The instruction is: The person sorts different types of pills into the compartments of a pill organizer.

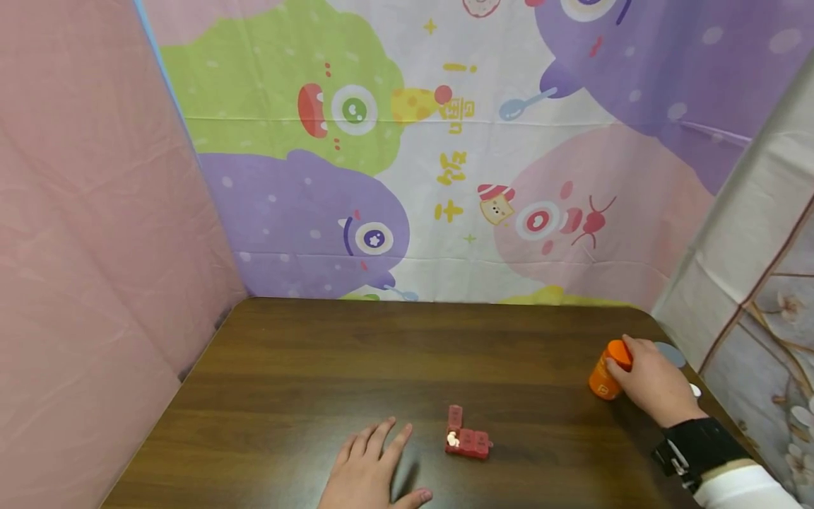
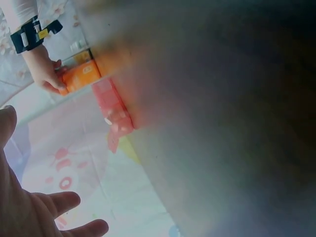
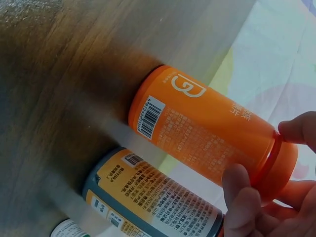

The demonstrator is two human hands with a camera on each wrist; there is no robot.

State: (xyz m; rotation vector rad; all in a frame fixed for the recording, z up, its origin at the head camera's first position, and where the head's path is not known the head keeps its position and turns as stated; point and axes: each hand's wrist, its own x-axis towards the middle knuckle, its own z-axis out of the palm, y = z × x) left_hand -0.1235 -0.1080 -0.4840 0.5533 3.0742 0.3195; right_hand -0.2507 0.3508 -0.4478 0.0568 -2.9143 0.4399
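At the right side of the table, my right hand (image 1: 658,385) grips an orange pill bottle (image 1: 603,382) around its orange cap. In the right wrist view, the thumb and fingers curl about the cap, and the bottle's (image 3: 192,123) base appears to touch the table or nearly so. Near the front middle lies a small red pill box (image 1: 468,442); one of its lids stands open, and white tablets (image 1: 453,439) show in that compartment. My left hand (image 1: 365,470) is spread to the left of the pill box, holding nothing.
A grey bottle with an orange and white label (image 3: 153,197) stands beside the orange one. A small white-topped container (image 3: 69,230) is partly cut off. The brown table (image 1: 305,367) meets a cartoon-printed curtain (image 1: 445,261) at the back.
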